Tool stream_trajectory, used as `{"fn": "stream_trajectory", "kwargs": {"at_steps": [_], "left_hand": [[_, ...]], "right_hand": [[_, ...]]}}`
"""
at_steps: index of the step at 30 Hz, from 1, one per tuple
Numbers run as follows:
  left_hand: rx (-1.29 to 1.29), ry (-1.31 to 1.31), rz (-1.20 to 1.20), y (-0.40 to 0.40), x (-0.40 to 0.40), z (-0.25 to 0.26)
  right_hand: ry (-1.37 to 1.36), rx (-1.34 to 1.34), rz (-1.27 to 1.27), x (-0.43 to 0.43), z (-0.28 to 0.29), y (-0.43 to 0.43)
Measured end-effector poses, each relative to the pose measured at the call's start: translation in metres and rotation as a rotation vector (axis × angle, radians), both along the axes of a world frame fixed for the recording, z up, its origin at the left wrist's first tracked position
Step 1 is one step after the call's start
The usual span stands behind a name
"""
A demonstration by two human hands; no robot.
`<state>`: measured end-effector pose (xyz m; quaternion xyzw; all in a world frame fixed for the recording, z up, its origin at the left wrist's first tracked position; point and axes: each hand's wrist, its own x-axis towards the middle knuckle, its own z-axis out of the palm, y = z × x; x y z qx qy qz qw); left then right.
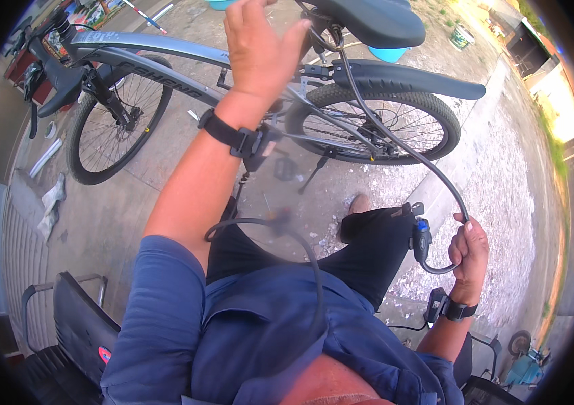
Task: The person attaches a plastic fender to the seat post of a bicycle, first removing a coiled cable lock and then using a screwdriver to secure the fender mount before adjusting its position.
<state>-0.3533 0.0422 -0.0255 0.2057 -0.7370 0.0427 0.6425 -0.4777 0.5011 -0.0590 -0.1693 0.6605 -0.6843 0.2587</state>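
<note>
A grey mountain bicycle [165, 78] stands upright across the upper view, its front wheel at the left. My right hand [471, 248] is closed around a black coated cable lock [431, 164]. Beside that hand hangs the cylindrical lock body [421, 240], with a blue part and a key [418, 208] by its top. From the hand the cable runs up to below the bicycle saddle [375, 20]. My left hand [261, 45] is raised over the frame beside the saddle, fingers apart, nothing seen in it. A blurred dark cable [312, 263] hangs close to the camera.
A rear mudguard [403, 81] juts out over the rear wheel [451, 126]. The kickstand [316, 172] reaches the concrete. Black chairs stand at lower left [82, 304] and lower right. Behind the bicycle are a turquoise basin [388, 53] and a bucket [462, 37].
</note>
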Motion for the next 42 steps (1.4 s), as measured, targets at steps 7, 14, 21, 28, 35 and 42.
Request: {"fn": "stream_trajectory", "kwargs": {"at_steps": [7,14,21,28,35,42], "left_hand": [[1.067,0.105,-0.57,0.016,-0.034,-0.021],[1.261,0.205,-0.779,-0.011,-0.033,-0.045],[1.544,0.095,-0.843,-0.015,-0.008,-0.042],[1.719,0.196,-1.095,0.001,-0.008,-0.057],[1.666,0.304,-1.158,0.001,-0.028,-0.064],[1.714,0.406,-1.194,0.009,-0.033,-0.06]], "right_hand": [[-0.049,0.031,0.136,0.018,-0.018,-0.038],[-0.007,0.034,0.06,0.011,-0.03,-0.041],[-0.015,0.013,0.015,0.003,-0.032,-0.048],[-0.019,0.076,0.086,0.009,-0.036,-0.061],[-0.054,0.088,0.108,0.016,-0.037,-0.069],[-0.091,0.076,0.116,0.018,-0.036,-0.067]]}}
